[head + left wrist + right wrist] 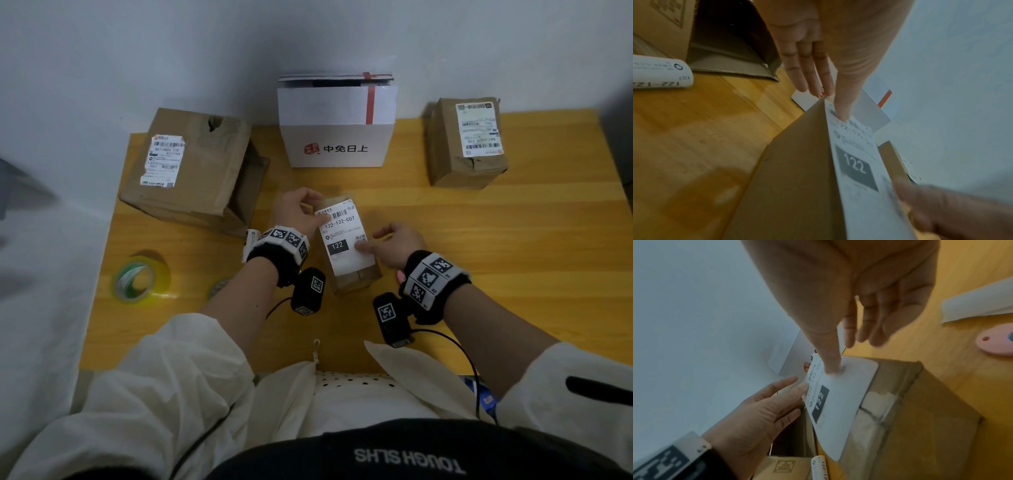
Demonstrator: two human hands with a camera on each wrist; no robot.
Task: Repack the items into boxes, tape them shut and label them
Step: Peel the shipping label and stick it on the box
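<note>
A small brown box (356, 281) stands at the middle of the yellow table (496, 240), with a white shipping label (342, 233) printed "122" lying on its top. My left hand (308, 209) is at the label's far left corner: the thumb (840, 112) presses on the label (857, 162) and the straight fingers lie along the box's side (793, 178). My right hand (383, 243) is at the label's right edge. Its thumb (832, 366) presses the label (838, 394) down, and the other fingers hang straight past the box (910, 418).
A large torn brown box (191, 168) lies back left, a white box (335, 120) with a red stripe back middle, a labelled brown box (466, 144) back right. A yellow tape roll (140, 277) sits front left. A label roll (659, 73) and a pink object (995, 340) lie nearby.
</note>
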